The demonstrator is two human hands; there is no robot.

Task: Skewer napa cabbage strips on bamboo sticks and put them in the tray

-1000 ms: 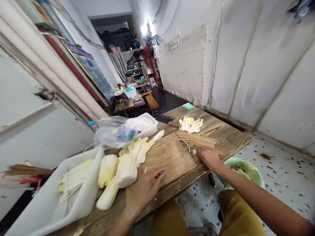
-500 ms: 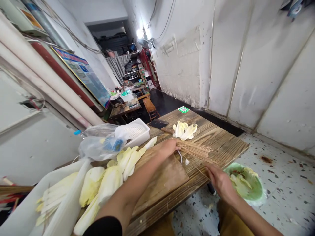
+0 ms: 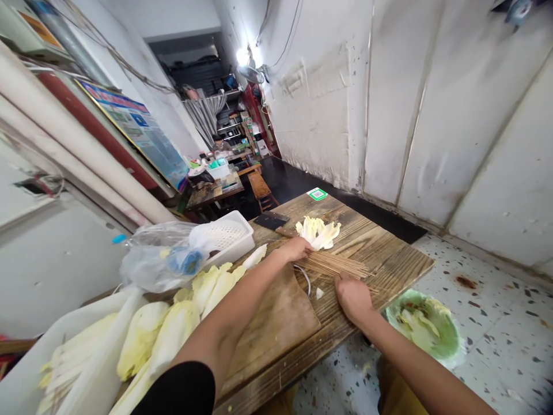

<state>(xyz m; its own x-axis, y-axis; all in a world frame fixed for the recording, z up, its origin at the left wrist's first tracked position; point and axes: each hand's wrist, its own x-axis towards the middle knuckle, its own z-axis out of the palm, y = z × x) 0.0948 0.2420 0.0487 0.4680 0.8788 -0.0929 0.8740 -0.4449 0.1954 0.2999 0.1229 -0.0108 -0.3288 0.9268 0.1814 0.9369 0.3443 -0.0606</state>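
My left hand (image 3: 296, 248) reaches across the wooden cutting board (image 3: 276, 317) and rests on the near end of a pile of thin bamboo skewers (image 3: 334, 266), fingers curled over them. My right hand (image 3: 352, 295) lies on the wooden table (image 3: 389, 253) at the skewers' near side, fingers bent down onto the sticks. A small heap of cut cabbage leaves (image 3: 317, 230) lies just beyond the skewers, with a cleaver (image 3: 270, 220) beside it.
Cabbage pieces (image 3: 173, 328) lie left of the board beside a white tray (image 3: 26, 369). A white colander basket (image 3: 227, 235) and a plastic bag (image 3: 159, 256) stand behind them. A green basin of scraps (image 3: 421, 325) sits on the floor at the right, below the table edge.
My left hand has reached from the board's near edge out to the skewers. My right hand drew back off the table, then returned to the skewers' near side. The view shifted right.
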